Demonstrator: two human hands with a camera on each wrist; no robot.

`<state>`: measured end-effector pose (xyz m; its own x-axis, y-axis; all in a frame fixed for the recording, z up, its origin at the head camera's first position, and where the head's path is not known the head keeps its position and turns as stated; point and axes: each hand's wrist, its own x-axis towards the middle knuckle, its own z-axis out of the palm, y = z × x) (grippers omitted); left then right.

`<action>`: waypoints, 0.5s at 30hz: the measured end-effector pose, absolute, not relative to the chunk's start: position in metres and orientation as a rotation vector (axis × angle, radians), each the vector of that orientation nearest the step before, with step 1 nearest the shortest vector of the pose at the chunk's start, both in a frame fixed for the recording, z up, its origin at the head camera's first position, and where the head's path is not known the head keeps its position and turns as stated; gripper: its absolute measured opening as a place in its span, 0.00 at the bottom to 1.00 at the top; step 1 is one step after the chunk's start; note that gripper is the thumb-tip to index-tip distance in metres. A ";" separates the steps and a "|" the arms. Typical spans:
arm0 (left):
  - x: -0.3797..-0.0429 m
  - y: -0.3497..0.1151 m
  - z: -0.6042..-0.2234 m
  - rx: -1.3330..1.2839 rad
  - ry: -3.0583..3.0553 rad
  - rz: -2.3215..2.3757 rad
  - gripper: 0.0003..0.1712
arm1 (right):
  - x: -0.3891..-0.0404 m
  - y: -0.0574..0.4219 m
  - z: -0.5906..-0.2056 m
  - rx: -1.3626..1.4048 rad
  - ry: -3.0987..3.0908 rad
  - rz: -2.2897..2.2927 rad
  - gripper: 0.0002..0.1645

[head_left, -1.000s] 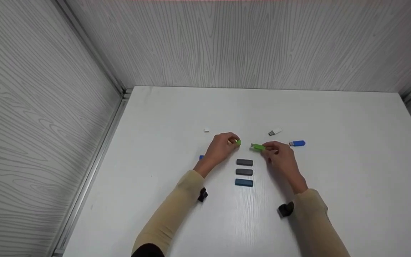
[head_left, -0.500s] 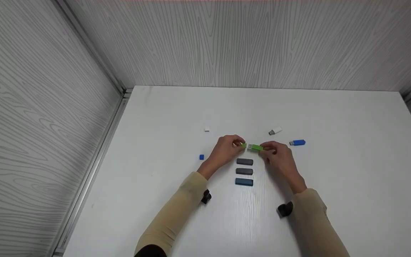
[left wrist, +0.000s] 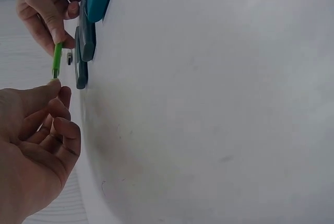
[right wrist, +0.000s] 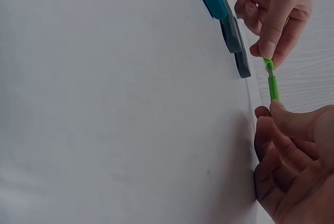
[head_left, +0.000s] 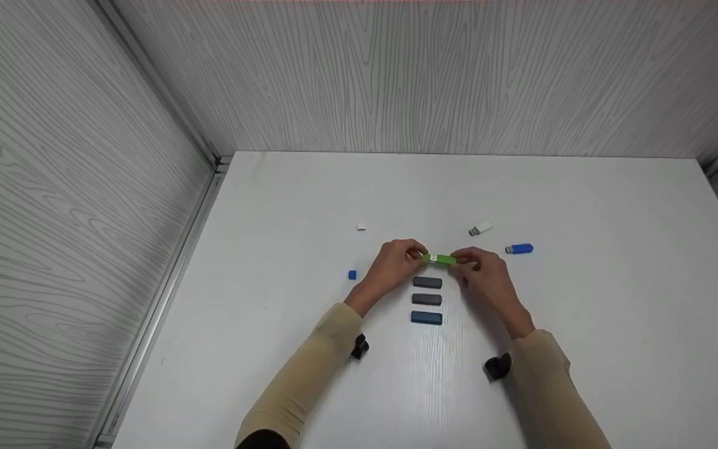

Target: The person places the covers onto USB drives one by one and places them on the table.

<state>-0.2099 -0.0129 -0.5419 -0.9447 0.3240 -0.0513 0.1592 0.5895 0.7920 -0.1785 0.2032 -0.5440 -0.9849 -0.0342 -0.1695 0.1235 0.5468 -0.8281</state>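
My right hand (head_left: 488, 277) pinches a green USB stick (head_left: 446, 259) by its back end, its metal plug facing left. Between thumb and finger my left hand (head_left: 392, 269) holds the small green cap (right wrist: 269, 63). Cap and stick are in line, and the plug's tip meets the cap's mouth, with some metal showing between them in the right wrist view. Just below the hands lie two dark grey USB sticks (head_left: 427, 282) and a teal-blue one (head_left: 426, 318), stacked in a column on the white table (head_left: 296, 199).
Up and right lie an uncapped white USB stick (head_left: 480, 229) and an uncapped blue USB stick (head_left: 519, 249). Left of the hands are a white cap (head_left: 361, 227) and a blue cap (head_left: 352, 274). Wood-grain panels (head_left: 365, 75) stand behind and at the sides.
My left hand has moved right with the green cap, and my right hand slightly left with the green stick. The gap between cap and plug has closed until they meet.
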 end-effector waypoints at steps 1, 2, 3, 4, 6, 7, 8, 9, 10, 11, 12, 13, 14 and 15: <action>-0.210 -0.013 -0.542 0.401 2.627 1.282 0.12 | -0.178 0.203 -0.544 0.069 2.615 -1.419 0.17; -0.210 -0.013 -0.543 0.396 2.627 1.284 0.12 | -0.178 0.203 -0.544 0.058 2.616 -1.421 0.17; -0.209 -0.013 -0.543 0.392 2.625 1.288 0.12 | -0.178 0.203 -0.545 0.050 2.614 -1.424 0.17; -0.209 -0.013 -0.543 0.387 2.624 1.293 0.12 | -0.178 0.202 -0.545 0.035 2.617 -1.424 0.16; -0.209 -0.012 -0.543 0.382 2.621 1.303 0.12 | -0.177 0.202 -0.545 0.008 2.622 -1.426 0.16; -0.208 -0.012 -0.543 0.384 2.621 1.307 0.12 | -0.177 0.202 -0.545 0.000 2.626 -1.429 0.16; -0.208 -0.012 -0.543 0.387 2.620 1.308 0.12 | -0.176 0.202 -0.545 -0.009 2.628 -1.429 0.16; -0.208 -0.012 -0.542 0.393 2.620 1.308 0.12 | -0.176 0.202 -0.545 -0.014 2.630 -1.430 0.16; -0.207 -0.011 -0.542 0.400 2.622 1.309 0.12 | -0.176 0.202 -0.545 -0.015 2.634 -1.430 0.15; -0.207 -0.011 -0.542 0.409 2.623 1.308 0.12 | -0.176 0.202 -0.545 -0.014 2.638 -1.432 0.15; -0.206 -0.011 -0.542 0.420 2.626 1.306 0.12 | -0.176 0.201 -0.545 -0.024 2.644 -1.428 0.15; -0.206 -0.011 -0.541 0.427 2.628 1.305 0.12 | -0.176 0.201 -0.545 -0.036 2.650 -1.425 0.15; -0.205 -0.011 -0.541 0.432 2.631 1.302 0.12 | -0.176 0.201 -0.545 -0.048 2.655 -1.423 0.15; -0.205 -0.012 -0.541 0.434 2.632 1.302 0.12 | -0.176 0.201 -0.545 -0.056 2.663 -1.423 0.15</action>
